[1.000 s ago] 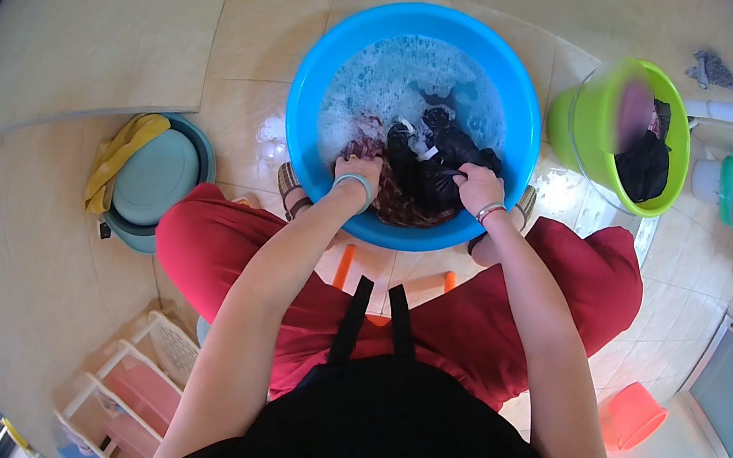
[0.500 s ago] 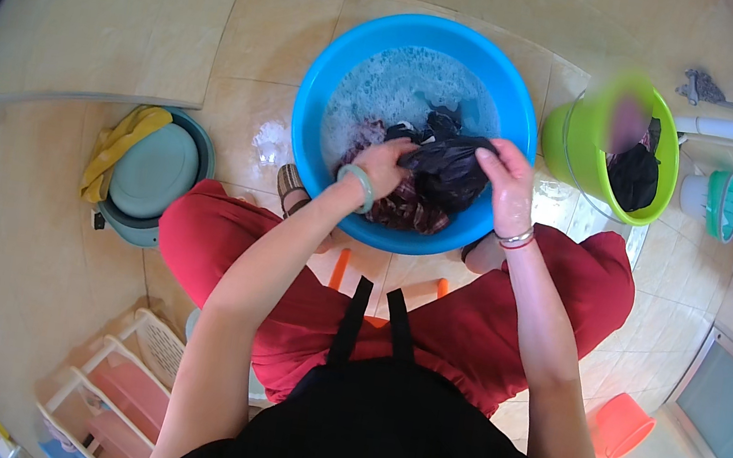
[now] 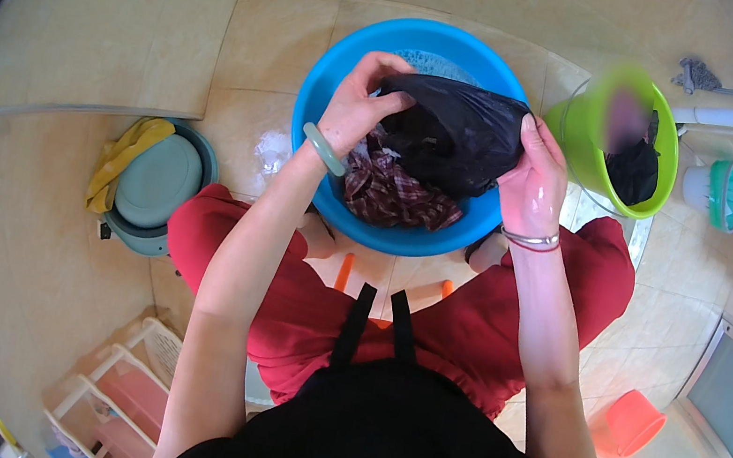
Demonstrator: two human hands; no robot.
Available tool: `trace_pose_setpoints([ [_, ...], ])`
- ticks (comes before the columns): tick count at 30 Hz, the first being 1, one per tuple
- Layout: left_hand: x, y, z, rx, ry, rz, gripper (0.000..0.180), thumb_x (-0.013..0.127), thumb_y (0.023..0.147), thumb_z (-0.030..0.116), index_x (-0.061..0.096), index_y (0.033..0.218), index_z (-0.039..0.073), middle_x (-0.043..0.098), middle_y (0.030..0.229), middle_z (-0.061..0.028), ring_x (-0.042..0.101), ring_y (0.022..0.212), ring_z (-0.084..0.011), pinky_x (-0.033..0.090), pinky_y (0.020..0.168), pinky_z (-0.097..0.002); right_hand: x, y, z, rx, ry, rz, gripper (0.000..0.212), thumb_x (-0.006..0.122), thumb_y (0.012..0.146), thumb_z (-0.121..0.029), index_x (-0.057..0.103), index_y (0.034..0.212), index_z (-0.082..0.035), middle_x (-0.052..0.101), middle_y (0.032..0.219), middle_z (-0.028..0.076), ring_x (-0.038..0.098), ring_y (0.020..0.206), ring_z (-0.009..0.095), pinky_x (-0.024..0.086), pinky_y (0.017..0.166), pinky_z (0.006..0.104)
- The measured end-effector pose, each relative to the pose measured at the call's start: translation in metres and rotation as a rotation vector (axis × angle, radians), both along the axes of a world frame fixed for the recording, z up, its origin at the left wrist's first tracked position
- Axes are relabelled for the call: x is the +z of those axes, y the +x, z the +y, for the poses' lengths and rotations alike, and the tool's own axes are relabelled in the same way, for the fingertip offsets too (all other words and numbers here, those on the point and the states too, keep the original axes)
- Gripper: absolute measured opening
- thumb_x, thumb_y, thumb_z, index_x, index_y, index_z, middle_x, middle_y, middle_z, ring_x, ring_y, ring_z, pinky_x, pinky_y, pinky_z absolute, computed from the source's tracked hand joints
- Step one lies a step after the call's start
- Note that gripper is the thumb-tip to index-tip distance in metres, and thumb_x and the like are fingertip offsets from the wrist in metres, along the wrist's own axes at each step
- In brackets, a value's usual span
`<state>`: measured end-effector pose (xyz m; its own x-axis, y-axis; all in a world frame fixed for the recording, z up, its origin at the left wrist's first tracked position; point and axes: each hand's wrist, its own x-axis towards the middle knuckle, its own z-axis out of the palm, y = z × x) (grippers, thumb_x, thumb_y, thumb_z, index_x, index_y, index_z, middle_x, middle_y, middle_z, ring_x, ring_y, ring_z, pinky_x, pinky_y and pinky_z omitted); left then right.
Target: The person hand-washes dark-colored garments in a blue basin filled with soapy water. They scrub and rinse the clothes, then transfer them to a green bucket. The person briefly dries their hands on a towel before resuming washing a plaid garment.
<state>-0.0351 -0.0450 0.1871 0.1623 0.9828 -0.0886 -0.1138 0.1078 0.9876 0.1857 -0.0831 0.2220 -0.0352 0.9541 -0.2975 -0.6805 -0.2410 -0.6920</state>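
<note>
Gripped by its edges in left hand (image 3: pixel 355 106) and right hand (image 3: pixel 536 186): one black garment (image 3: pixel 463 137), newly lifted and spread over the blue plastic basin (image 3: pixel 398 241) toward its right rim, hence seemingly separated from the maroon plaid cloth (image 3: pixel 398 194) inside the near rim.

The black cloth (image 3: pixel 464 144) hides most of the suds (image 3: pixel 438 66) in the blue basin (image 3: pixel 384 239). A blurred patch obscures part of the green bucket's (image 3: pixel 578 133) rim, and the lower edge cuts off the white rack (image 3: pixel 100 393).
</note>
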Motion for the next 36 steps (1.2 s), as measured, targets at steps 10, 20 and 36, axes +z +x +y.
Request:
trace_pose_setpoints([
  [10,-0.015,0.054,-0.058,-0.048,-0.150,-0.084,0.053,0.076,0.079,0.015,0.053,0.125,-0.002,0.059,0.121,-0.0109,0.055,0.112,-0.0199,0.044,0.097,-0.0334,0.042,-0.057,0.005,0.219,0.179,-0.191,0.024,0.061,0.092,-0.015,0.062,0.108,0.003,0.065,0.097,0.005,0.059,0.086,0.009,0.047,0.078,0.0235],
  [20,-0.018,0.043,-0.036,0.071,-0.411,-0.649,0.050,0.060,0.081,0.010,0.050,0.129,0.001,0.053,0.129,-0.0075,0.049,0.119,-0.0200,0.035,0.104,-0.0326,-0.100,0.027,0.050,0.271,0.119,-0.953,0.054,0.055,0.093,-0.042,0.053,0.128,-0.001,0.054,0.130,0.014,0.049,0.122,0.024,0.036,0.103,0.0300],
  [36,-0.107,-0.018,-0.008,0.221,-0.755,-0.086,0.084,0.066,0.084,0.050,0.034,0.140,-0.005,0.041,0.144,-0.0137,0.037,0.133,-0.0240,0.027,0.109,-0.0416,-0.053,0.027,0.023,-0.032,-0.158,-0.242,0.027,0.062,0.092,-0.027,0.058,0.101,-0.002,0.065,0.091,0.007,0.066,0.073,0.020,0.055,0.061,0.0335],
])
